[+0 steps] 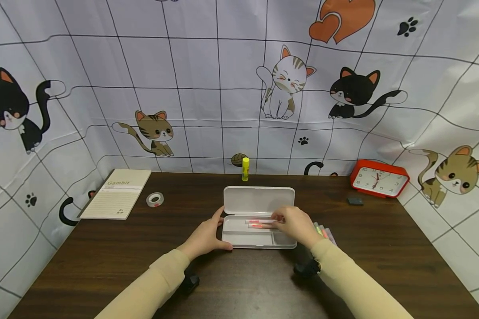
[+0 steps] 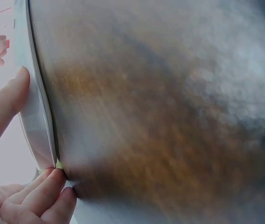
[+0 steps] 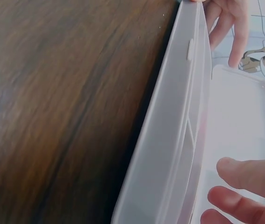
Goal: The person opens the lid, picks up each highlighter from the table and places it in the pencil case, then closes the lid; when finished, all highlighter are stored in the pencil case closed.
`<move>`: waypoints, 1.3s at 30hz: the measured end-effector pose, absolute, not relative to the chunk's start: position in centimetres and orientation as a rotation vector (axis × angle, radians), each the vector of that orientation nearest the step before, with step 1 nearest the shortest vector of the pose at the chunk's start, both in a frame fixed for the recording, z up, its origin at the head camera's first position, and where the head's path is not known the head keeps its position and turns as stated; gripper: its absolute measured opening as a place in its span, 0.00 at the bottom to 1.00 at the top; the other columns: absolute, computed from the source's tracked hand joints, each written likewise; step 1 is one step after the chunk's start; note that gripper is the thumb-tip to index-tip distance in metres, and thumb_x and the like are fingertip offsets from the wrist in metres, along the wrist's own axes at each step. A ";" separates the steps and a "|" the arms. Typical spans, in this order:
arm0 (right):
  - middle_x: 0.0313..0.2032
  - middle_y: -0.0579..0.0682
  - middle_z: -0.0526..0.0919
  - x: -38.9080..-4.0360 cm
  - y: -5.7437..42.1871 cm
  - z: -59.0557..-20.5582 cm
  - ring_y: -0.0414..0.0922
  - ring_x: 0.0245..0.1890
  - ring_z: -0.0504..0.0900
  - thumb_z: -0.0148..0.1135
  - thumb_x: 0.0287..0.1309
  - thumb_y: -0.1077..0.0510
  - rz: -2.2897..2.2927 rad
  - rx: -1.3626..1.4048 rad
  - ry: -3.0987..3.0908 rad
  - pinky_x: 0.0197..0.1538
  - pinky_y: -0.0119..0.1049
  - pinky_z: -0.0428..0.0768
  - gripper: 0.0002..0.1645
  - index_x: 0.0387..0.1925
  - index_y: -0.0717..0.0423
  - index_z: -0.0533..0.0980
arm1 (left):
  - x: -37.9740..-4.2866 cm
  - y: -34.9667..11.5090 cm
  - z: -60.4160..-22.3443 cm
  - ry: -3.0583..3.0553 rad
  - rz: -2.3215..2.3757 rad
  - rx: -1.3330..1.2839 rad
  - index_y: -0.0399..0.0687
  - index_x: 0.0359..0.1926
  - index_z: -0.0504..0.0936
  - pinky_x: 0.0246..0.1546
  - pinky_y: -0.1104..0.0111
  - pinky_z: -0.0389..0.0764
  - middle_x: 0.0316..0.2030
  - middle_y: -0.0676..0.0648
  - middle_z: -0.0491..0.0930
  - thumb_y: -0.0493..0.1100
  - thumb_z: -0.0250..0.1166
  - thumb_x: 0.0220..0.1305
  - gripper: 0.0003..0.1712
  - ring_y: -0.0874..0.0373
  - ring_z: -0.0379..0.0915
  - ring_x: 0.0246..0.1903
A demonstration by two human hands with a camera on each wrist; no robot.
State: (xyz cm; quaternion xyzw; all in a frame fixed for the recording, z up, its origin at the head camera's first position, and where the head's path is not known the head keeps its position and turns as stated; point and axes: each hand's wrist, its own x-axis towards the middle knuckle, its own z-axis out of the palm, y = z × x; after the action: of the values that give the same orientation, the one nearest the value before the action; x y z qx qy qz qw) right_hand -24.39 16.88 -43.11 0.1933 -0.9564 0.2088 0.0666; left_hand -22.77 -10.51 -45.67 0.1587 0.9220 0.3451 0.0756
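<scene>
A white pencil case (image 1: 247, 240) lies open on the table, its lid (image 1: 259, 200) raised at the back. My left hand (image 1: 205, 235) grips the case's left end, thumb at the front corner and fingers round the side. Inside the long back compartment lie two pale markers (image 1: 259, 226) with pink bands. My right hand (image 1: 295, 223) reaches over the case's right half and pinches the right end of the nearer pink marker, its grip partly hidden. The right wrist view shows its thumb (image 3: 244, 172) and curled fingers above the case interior.
More markers (image 1: 323, 232) with coloured ends lie right of the case, partly under the right forearm. A yellow glue stick (image 1: 245, 169) stands behind. Left are a tape roll (image 1: 155, 200) and a notepad (image 1: 117, 195); right are a dark eraser-like block (image 1: 355, 201) and a red clock (image 1: 380, 178).
</scene>
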 end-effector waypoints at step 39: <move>0.29 0.47 0.81 -22.0 26.2 -42.8 0.41 0.28 0.76 0.66 0.54 0.62 0.695 0.390 -2.964 0.34 0.38 0.78 0.07 0.36 0.59 0.82 | -22.8 -10.2 -45.5 2.781 1.010 0.450 0.41 0.73 0.47 0.60 0.52 0.68 0.60 0.37 0.72 0.52 0.80 0.38 0.68 0.45 0.69 0.59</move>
State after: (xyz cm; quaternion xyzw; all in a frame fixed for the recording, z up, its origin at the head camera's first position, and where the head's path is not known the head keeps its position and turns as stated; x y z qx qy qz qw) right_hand -21.97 26.21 -42.80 0.1271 -0.9651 0.2261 0.0360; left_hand -22.78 -10.19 -45.49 0.1499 0.9267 0.3366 0.0744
